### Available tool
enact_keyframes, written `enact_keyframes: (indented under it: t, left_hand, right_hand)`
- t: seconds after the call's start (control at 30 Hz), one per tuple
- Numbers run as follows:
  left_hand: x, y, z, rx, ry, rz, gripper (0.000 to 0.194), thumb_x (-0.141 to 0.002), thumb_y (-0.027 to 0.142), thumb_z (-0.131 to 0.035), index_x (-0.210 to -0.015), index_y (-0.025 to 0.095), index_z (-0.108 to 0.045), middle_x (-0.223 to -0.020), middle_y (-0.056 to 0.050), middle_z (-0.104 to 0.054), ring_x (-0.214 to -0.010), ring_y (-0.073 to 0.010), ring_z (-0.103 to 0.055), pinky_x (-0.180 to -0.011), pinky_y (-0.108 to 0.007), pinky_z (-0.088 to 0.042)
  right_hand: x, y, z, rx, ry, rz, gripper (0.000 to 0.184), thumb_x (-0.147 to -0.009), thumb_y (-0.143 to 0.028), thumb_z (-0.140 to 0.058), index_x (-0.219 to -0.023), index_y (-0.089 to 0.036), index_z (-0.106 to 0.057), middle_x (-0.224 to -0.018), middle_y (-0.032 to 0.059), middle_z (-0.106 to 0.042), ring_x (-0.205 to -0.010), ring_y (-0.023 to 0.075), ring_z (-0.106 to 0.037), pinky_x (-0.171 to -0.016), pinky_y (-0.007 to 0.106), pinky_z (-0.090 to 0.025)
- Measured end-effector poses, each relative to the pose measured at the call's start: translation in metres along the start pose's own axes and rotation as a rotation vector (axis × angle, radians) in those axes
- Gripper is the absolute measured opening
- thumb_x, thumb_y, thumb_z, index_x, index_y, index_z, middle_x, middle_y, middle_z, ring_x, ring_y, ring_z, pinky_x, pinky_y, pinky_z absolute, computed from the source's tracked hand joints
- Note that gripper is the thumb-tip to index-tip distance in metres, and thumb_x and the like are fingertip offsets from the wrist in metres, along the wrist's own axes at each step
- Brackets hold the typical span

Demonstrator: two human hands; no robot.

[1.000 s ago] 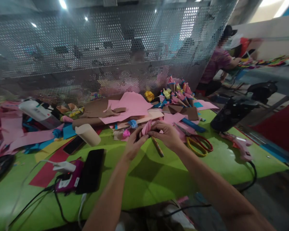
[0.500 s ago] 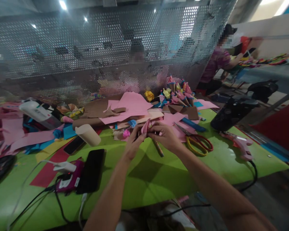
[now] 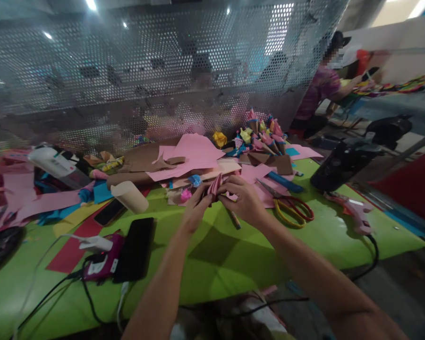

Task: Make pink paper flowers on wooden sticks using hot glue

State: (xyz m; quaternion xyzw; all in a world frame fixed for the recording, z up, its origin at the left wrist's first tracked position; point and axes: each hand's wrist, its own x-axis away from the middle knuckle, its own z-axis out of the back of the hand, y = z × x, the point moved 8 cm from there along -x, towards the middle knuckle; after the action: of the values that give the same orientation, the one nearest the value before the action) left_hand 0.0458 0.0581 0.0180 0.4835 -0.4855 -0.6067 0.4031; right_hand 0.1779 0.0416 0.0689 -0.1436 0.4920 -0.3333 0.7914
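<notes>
The folded pink paper [image 3: 215,186] is above the counter [image 3: 212,283], b/w the L hand [image 3: 195,208] and the R hand [image 3: 246,200]. L grip is clamped on it; R fingertips are at its right side, but I can't tell if they pinch. Main risk, I think: pleats may open, b/c only fingertips press them. Squeezing too hard could crease paper; a low R hand might knock the thin stick [image 3: 235,220].
</notes>
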Motion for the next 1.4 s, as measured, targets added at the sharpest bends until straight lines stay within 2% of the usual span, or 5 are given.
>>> enact_keyframes:
  t: [0.17,0.47,0.73,0.9,1.4]
  left_hand:
    - [0.001,-0.001,-0.001,0.007,-0.013,0.039,0.033,-0.080,0.040,-0.060,-0.107,0.022,-0.065,-0.088,-0.001,-0.064,-0.075,-0.0144,-0.052,-0.066,-0.026,-0.043]
    - [-0.002,-0.007,0.008,0.067,0.070,0.031,0.033,-0.079,0.039,-0.061,-0.106,0.021,-0.064,-0.094,-0.002,-0.065,-0.079,-0.0150,-0.056,-0.069,-0.027,-0.047]
    - [-0.001,0.008,0.003,-0.041,0.016,-0.081,0.034,-0.080,0.032,-0.062,-0.112,0.024,-0.067,-0.118,-0.004,-0.068,-0.108,-0.0220,-0.059,-0.088,-0.032,-0.048]
    - [0.001,0.002,0.007,-0.023,0.051,-0.009,0.036,-0.083,0.040,-0.057,-0.113,0.023,-0.067,-0.115,-0.004,-0.069,-0.096,-0.0205,-0.059,-0.080,-0.031,-0.049]
    - [-0.001,-0.007,0.006,0.069,0.036,0.044,0.040,-0.083,0.047,-0.057,-0.113,0.022,-0.067,-0.120,-0.005,-0.067,-0.097,-0.0188,-0.060,-0.079,-0.029,-0.050]
  right_hand:
    - [0.000,0.000,0.003,0.020,0.035,0.018,0.017,-0.081,-0.009,-0.064,-0.081,-0.023,-0.074,-0.082,0.0056,-0.066,-0.080,0.0200,-0.061,-0.072,0.032,-0.048]
    - [0.001,0.020,0.012,-0.254,0.118,-0.257,0.007,-0.084,-0.025,-0.069,-0.088,-0.020,-0.071,-0.079,0.0024,-0.070,-0.070,0.0145,-0.060,-0.062,0.026,-0.046]
    - [0.001,0.010,0.001,-0.100,0.031,-0.118,0.011,-0.082,-0.013,-0.067,-0.082,-0.022,-0.073,-0.087,0.0048,-0.070,-0.077,0.0180,-0.064,-0.066,0.028,-0.051]
    - [0.000,0.007,0.001,-0.100,0.021,-0.087,0.011,-0.081,-0.011,-0.065,-0.079,-0.021,-0.071,-0.085,0.0049,-0.069,-0.078,0.0178,-0.063,-0.067,0.028,-0.051]
    - [0.001,0.008,0.004,-0.071,0.045,-0.074,0.010,-0.085,-0.017,-0.067,-0.076,-0.022,-0.069,-0.083,0.0041,-0.067,-0.077,0.0185,-0.063,-0.069,0.029,-0.050]
